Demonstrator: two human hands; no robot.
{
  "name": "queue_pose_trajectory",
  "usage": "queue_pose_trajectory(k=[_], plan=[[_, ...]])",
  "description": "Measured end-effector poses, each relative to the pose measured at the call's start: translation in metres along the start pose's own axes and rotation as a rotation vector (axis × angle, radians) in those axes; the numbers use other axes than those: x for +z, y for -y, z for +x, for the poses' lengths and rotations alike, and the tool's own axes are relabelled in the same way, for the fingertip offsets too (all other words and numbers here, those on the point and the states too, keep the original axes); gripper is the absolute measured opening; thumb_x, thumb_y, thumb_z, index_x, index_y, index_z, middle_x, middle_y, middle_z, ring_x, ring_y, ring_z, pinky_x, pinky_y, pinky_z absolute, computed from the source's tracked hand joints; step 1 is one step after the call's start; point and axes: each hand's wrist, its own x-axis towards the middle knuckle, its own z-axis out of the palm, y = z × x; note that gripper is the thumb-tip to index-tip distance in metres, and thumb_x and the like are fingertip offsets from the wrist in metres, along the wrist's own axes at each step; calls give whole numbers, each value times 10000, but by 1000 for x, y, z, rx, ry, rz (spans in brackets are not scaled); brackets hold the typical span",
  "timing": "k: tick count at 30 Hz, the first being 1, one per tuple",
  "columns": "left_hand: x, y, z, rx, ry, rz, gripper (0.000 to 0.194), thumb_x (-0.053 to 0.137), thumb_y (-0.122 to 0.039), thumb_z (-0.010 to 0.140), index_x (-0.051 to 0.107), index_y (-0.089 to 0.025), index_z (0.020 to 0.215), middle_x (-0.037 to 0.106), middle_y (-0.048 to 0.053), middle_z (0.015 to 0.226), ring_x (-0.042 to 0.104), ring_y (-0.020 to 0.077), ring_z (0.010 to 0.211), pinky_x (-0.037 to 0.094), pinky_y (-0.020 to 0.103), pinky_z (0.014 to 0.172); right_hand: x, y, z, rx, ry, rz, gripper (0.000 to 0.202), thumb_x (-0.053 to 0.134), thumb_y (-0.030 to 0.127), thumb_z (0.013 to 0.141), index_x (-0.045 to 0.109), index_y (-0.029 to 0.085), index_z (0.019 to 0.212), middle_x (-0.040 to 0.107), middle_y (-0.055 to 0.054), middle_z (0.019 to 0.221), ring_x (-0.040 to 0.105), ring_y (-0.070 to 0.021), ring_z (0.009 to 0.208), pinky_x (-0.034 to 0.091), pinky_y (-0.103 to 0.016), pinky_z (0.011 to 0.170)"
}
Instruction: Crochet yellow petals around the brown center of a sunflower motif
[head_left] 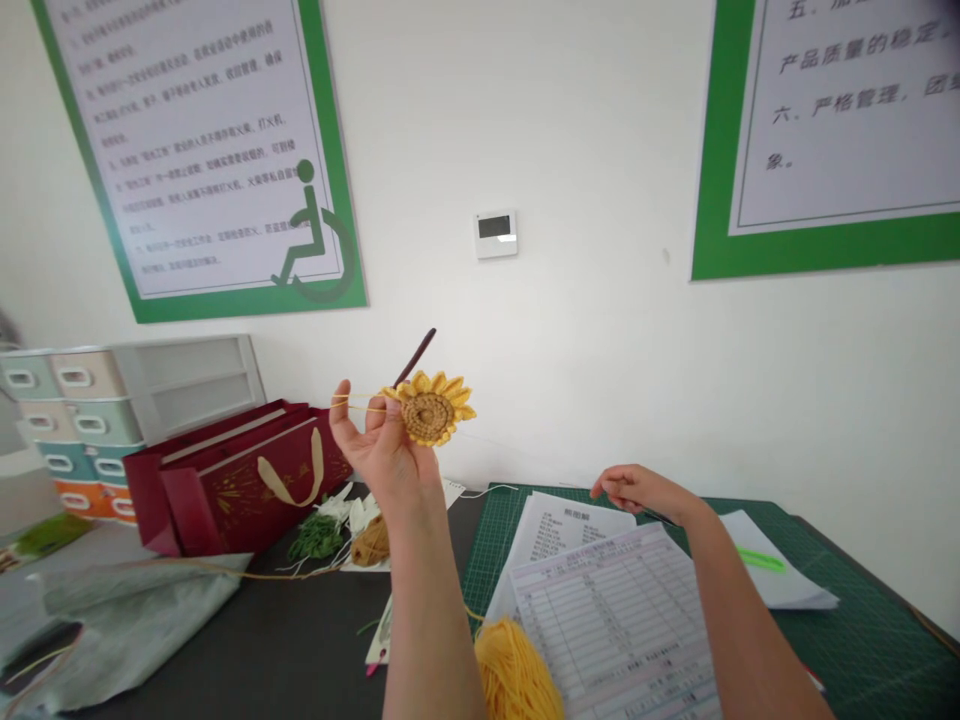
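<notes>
My left hand (pixel 386 430) is raised in front of the wall, its fingers closed on a crocheted sunflower (pixel 427 415) with a brown centre and yellow petals. A dark crochet hook (pixel 415 358) sticks up behind the flower, and yellow yarn loops round a finger of that hand. Lower right, my right hand (pixel 637 488) hovers over the papers with its fingers curled; a thin dark tool (pixel 661 517) shows under the palm. Below, between my forearms, lies a yellow yarn ball (pixel 516 672).
Printed sheets (pixel 615 610) lie on a green cutting mat (pixel 862 640), with a bright green marker (pixel 761 560) at right. Red gift bags (pixel 247 480), a drawer unit (pixel 90 420), green yarn (pixel 316 537), brown yarn (pixel 371 542) and grey cloth (pixel 142 620) are at left.
</notes>
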Motion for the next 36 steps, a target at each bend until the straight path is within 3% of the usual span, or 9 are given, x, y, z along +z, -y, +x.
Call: queue_pose_trajectory(k=[2, 5, 12, 16, 19, 23, 25, 30, 36], plan=[[1, -2, 0, 3, -23, 7, 558, 797, 9, 749, 632, -262, 1208, 651, -76, 781, 696, 141, 854, 572, 337, 919, -5, -8, -3, 74, -55, -70, 384, 662, 383, 983, 622, 189, 1313, 657, -103, 1328, 685, -248, 1116, 599, -473, 931], [1, -6, 1, -5, -45, 29, 569, 834, -25, 697, 638, -305, 1152, 643, -91, 750, 706, 137, 876, 549, 346, 974, -7, -17, -6, 164, -164, -156, 374, 660, 379, 985, 628, 196, 1310, 653, -103, 1341, 682, -247, 1121, 598, -468, 934], [11, -20, -2, -44, 5, 87, 554, 885, -77, 661, 656, -310, 1108, 653, -101, 728, 690, 124, 786, 555, 295, 897, -1, -7, -6, 174, -475, -159, 369, 655, 378, 988, 627, 203, 1311, 650, -104, 1348, 679, -248, 1129, 595, -472, 942], [26, -14, -18, -107, 133, 158, 591, 897, -76, 646, 645, -253, 1151, 723, -71, 707, 674, 111, 732, 540, 261, 858, -3, 30, -11, -40, -576, -34, 350, 643, 378, 995, 633, 214, 1303, 648, -104, 1356, 677, -241, 1130, 593, -467, 950], [38, -4, -36, -180, 236, 218, 572, 857, -50, 704, 631, -222, 1201, 743, -52, 696, 659, 100, 688, 526, 220, 771, 2, 76, -27, -313, -513, 100, 387, 644, 415, 991, 627, 189, 1305, 675, -102, 1302, 694, -243, 1101, 593, -479, 943], [50, 2, -58, -287, 370, 264, 526, 818, -81, 774, 615, -230, 1235, 743, -41, 720, 660, 119, 694, 525, 235, 721, 30, 135, -55, -675, -383, 263, 609, 629, 662, 914, 574, 296, 1398, 718, -87, 1313, 674, -265, 1230, 543, -463, 1064], [54, 1, -66, -324, 422, 271, 515, 815, -105, 787, 611, -238, 1240, 734, -38, 726, 647, 125, 678, 520, 240, 689, 47, 156, -65, -775, -416, 338, 542, 613, 665, 923, 612, 325, 1345, 708, -70, 1336, 664, -251, 1246, 538, -430, 1064], [66, -12, -81, -408, 528, 276, 491, 812, -138, 818, 609, -247, 1252, 709, -28, 735, 626, 131, 685, 497, 234, 654, 79, 181, -72, -868, -580, 468, 232, 691, 480, 945, 716, 297, 1085, 730, -28, 1088, 694, -181, 1021, 566, -300, 890], [77, -39, -88, -603, 598, 242, 523, 767, -143, 863, 558, -274, 1324, 693, -7, 832, 592, 116, 684, 474, 213, 612, 87, 185, -80, -912, -686, 598, 122, 713, 395, 944, 673, 301, 1011, 687, 10, 949, 661, -139, 856, 545, -241, 747]])
